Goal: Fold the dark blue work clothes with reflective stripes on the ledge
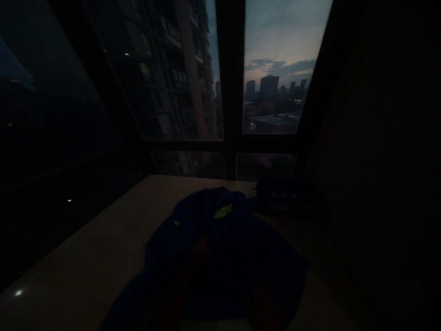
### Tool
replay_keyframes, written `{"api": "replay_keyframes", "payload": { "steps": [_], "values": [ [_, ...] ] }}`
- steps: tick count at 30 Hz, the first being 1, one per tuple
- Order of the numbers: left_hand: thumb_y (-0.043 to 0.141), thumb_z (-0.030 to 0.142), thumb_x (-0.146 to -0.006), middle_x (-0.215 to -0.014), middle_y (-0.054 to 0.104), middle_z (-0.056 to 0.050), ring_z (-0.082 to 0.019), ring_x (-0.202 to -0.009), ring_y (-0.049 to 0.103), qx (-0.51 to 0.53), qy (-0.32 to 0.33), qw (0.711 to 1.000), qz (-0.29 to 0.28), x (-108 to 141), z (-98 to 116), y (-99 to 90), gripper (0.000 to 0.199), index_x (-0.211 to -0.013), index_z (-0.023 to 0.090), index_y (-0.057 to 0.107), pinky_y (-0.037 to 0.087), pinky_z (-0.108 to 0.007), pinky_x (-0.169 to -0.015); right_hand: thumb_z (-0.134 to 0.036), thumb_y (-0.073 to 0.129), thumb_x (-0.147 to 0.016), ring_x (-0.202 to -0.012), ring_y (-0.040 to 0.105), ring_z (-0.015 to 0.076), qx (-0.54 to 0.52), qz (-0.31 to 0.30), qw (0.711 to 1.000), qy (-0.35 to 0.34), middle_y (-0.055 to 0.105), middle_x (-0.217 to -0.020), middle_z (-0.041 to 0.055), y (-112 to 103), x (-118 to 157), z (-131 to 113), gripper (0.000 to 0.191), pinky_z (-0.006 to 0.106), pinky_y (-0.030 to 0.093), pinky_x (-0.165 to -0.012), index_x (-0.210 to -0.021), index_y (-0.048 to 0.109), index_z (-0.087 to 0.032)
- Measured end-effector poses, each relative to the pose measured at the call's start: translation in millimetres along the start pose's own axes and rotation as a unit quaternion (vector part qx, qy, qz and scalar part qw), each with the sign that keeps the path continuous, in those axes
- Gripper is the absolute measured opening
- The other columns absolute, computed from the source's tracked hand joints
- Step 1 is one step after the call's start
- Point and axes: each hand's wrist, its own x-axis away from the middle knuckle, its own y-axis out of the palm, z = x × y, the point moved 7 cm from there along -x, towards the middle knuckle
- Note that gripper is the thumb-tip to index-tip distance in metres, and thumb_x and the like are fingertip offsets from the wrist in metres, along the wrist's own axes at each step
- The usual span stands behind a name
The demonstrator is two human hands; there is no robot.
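Dimly, the rumpled blue cloth (230, 262) shows yellow-green patches (223, 211).

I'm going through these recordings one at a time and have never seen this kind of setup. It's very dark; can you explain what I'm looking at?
There is no machine here: a person works bare-handed, and this single view comes from a camera worn on their head, looking forward and down. A pale surface reaches toward tall windows with a dusky skyline outside. On it lies rumpled blue cloth with yellow-green patches. Behind it to the right is a dark object with pale lettering. The left hand is a dim patch over the cloth; the right arm is fainter still. It is too dark to tell whether either hand grips the cloth.
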Motion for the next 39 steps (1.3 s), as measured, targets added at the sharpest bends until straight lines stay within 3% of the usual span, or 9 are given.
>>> {"api": "replay_keyframes", "payload": {
  "steps": [3, 5, 8, 12, 16, 23, 28, 32, 39],
  "values": [
    [0.039, 0.031, -0.089, -0.152, 0.045, -0.020, -0.031, -0.139, 0.045, 0.008, -0.023, 1.000, 0.013, 19.3, 1.0, 7.4, 0.061, -0.147, 0.010, 0.040, 0.035, -0.050, -0.116, -0.031, 0.045, -0.092, -0.140, 0.043, 0.0298, 0.003, -0.007, 1.000, -0.003, 0.045, -0.153, 0.0107, 2.2, 0.3, -1.1, 0.054, 0.045, 0.042, -0.112, -0.146, 0.048, -0.022],
    [0.040, 0.034, -0.089, -0.150, 0.048, -0.019, -0.035, -0.135, 0.049, 0.034, -0.034, 0.999, 0.010, 37.2, 0.3, 13.3, 0.063, -0.148, 0.013, 0.040, 0.040, -0.054, -0.111, -0.029, 0.044, -0.092, -0.140, 0.043, 0.0296, 0.005, -0.020, 1.000, -0.003, 0.043, -0.153, 0.0110, 0.6, 1.0, -2.2, 0.055, 0.045, 0.041, -0.113, -0.146, 0.048, -0.021],
    [0.040, 0.035, -0.089, -0.152, 0.048, -0.014, -0.032, -0.138, 0.047, 0.074, -0.034, 0.997, 0.001, 67.5, -5.9, 19.5, 0.061, -0.148, 0.019, 0.042, 0.038, -0.052, -0.114, -0.031, 0.044, -0.092, -0.141, 0.042, 0.0278, 0.005, -0.020, 1.000, -0.004, 0.044, -0.153, 0.0092, -11.4, 1.4, -4.7, 0.055, 0.043, 0.039, -0.114, -0.146, 0.048, -0.023],
    [0.042, 0.032, -0.088, -0.153, 0.047, -0.013, -0.027, -0.142, 0.043, 0.129, -0.038, 0.991, 0.017, 104.5, -24.4, 27.2, 0.058, -0.144, 0.018, 0.047, 0.032, -0.049, -0.120, -0.042, 0.034, -0.097, -0.137, 0.048, 0.0259, -0.024, 0.006, 1.000, -0.005, 0.051, -0.148, 0.0095, -26.6, -2.4, -4.8, 0.052, 0.042, 0.041, -0.112, -0.143, 0.052, -0.023],
    [0.041, 0.031, -0.088, -0.149, 0.052, -0.011, -0.026, -0.139, 0.047, 0.106, -0.075, 0.989, 0.066, 127.9, -39.9, 42.7, 0.055, -0.139, 0.017, 0.053, 0.036, -0.047, -0.119, -0.046, 0.039, -0.096, -0.136, 0.048, 0.0284, -0.035, 0.024, 0.999, 0.002, 0.052, -0.148, 0.0117, -20.5, -5.5, 1.1, 0.053, 0.044, 0.041, -0.112, -0.140, 0.055, -0.021],
    [0.036, 0.029, -0.092, -0.143, 0.057, -0.014, -0.030, -0.136, 0.049, -0.043, -0.071, 0.989, 0.119, 133.9, -15.8, 52.5, 0.049, -0.133, 0.015, 0.059, 0.036, -0.052, -0.118, -0.042, 0.044, -0.095, -0.132, 0.053, 0.0301, -0.034, 0.058, 0.998, -0.013, 0.055, -0.144, 0.0141, -17.5, -1.5, 3.3, 0.050, 0.044, 0.044, -0.107, -0.139, 0.056, -0.022],
    [0.032, 0.033, -0.095, -0.137, 0.061, -0.011, -0.029, -0.132, 0.052, -0.040, -0.076, 0.991, 0.104, 131.1, -3.9, 47.0, 0.048, -0.130, 0.017, 0.061, 0.038, -0.051, -0.115, -0.047, 0.044, -0.095, -0.133, 0.052, 0.0286, -0.057, 0.060, 0.997, -0.001, 0.055, -0.144, 0.0117, -16.9, -3.1, 8.9, 0.051, 0.042, 0.044, -0.108, -0.139, 0.057, -0.023],
    [0.033, 0.036, -0.094, -0.134, 0.063, -0.010, -0.028, -0.129, 0.054, -0.029, -0.080, 0.992, 0.094, 130.2, -3.2, 44.5, 0.046, -0.127, 0.020, 0.062, 0.040, -0.048, -0.114, -0.051, 0.039, -0.096, -0.130, 0.055, 0.0267, -0.116, 0.083, 0.989, -0.029, 0.058, -0.142, 0.0118, -18.3, -3.3, 11.8, 0.055, 0.042, 0.045, -0.108, -0.138, 0.057, -0.021],
    [0.033, 0.034, -0.094, -0.127, 0.066, -0.012, -0.027, -0.121, 0.059, 0.005, -0.079, 0.992, 0.099, 130.1, -2.3, 41.5, 0.044, -0.120, 0.018, 0.065, 0.042, -0.046, -0.110, -0.046, 0.028, -0.099, -0.123, 0.061, 0.0243, -0.239, 0.093, 0.967, 0.006, 0.057, -0.143, 0.0098, -25.5, -0.8, 21.0, 0.057, 0.040, 0.048, -0.103, -0.148, 0.044, -0.021]
  ]
}}
